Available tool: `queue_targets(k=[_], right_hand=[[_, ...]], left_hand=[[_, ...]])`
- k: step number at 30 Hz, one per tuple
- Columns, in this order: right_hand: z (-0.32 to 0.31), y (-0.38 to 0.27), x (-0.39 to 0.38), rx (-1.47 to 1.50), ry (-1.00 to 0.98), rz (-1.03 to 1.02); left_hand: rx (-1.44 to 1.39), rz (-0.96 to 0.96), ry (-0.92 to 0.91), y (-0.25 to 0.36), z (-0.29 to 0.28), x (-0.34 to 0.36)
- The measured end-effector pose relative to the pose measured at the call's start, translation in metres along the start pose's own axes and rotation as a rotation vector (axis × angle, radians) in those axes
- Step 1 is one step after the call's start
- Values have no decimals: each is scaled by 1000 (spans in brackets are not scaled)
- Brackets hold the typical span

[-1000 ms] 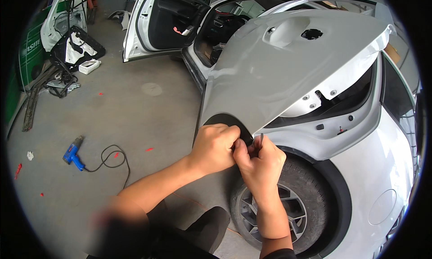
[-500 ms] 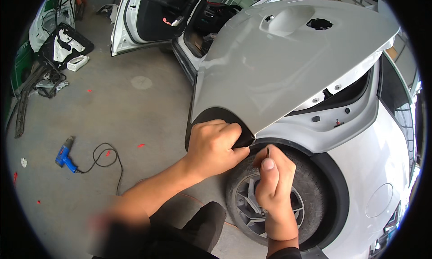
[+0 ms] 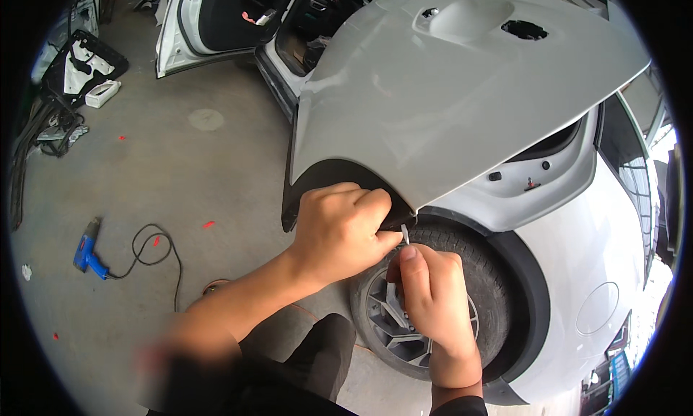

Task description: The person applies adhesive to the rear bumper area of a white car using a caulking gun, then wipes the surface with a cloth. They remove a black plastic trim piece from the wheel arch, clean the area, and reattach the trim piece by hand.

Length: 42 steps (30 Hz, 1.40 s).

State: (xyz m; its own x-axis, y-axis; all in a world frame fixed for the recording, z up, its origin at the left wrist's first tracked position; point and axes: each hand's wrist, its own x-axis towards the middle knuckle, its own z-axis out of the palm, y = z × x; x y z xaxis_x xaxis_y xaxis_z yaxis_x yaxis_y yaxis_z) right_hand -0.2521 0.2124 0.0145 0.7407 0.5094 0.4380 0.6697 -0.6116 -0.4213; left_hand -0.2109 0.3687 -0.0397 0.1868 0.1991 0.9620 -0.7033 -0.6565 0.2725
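Note:
The grey rear door (image 3: 390, 120) of a car stands open, black trim (image 3: 328, 173) along its curved lower edge. My left hand (image 3: 336, 224) is closed around that trim near the door's lower corner, its thumb pointing right. Just beside it, my right hand (image 3: 437, 286) pinches a small, pale, flat blade-like piece (image 3: 405, 234) between thumb and forefinger. The piece points up toward the door corner; whether it touches the edge I cannot tell. Most of it is hidden in my fingers. Behind my hands is the rear wheel (image 3: 393, 322).
A blue heat gun (image 3: 89, 250) with a dark cord lies on the floor (image 3: 144, 185) at left, among red scraps. The open front door (image 3: 238, 19) is farther off. Removed panels (image 3: 83, 66) lie at far left. The white rear body (image 3: 577, 271) is at right.
My right hand has moved up and left to the door corner, turning the small piece so its pale flat side shows. My left hand keeps its grip on the trim. The view has shifted.

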Motion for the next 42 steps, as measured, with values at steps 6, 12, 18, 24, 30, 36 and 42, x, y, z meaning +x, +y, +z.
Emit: queue_targets(k=[6, 12, 18, 24, 30, 36, 42], right_hand=[[-1, 1, 3, -13, 16, -76], [1, 1, 3, -62, 66, -133], [2, 4, 6, -155, 85, -167], [-1, 13, 17, -132, 58, -274], [-5, 24, 27, -134, 38, -365], [-12, 29, 32, -285, 40, -487], [-14, 39, 35, -357, 86, -588]], left_hand=[[-8, -8, -3, -2, 5, -2], [0, 4, 11, 0, 4, 0], [17, 11, -2, 1, 3, 1], [48, -16, -22, 1, 0, 0], [96, 34, -68, 4, -4, 7], [193, 79, -78, 12, -7, 13], [329, 88, -127, 16, -6, 11]])
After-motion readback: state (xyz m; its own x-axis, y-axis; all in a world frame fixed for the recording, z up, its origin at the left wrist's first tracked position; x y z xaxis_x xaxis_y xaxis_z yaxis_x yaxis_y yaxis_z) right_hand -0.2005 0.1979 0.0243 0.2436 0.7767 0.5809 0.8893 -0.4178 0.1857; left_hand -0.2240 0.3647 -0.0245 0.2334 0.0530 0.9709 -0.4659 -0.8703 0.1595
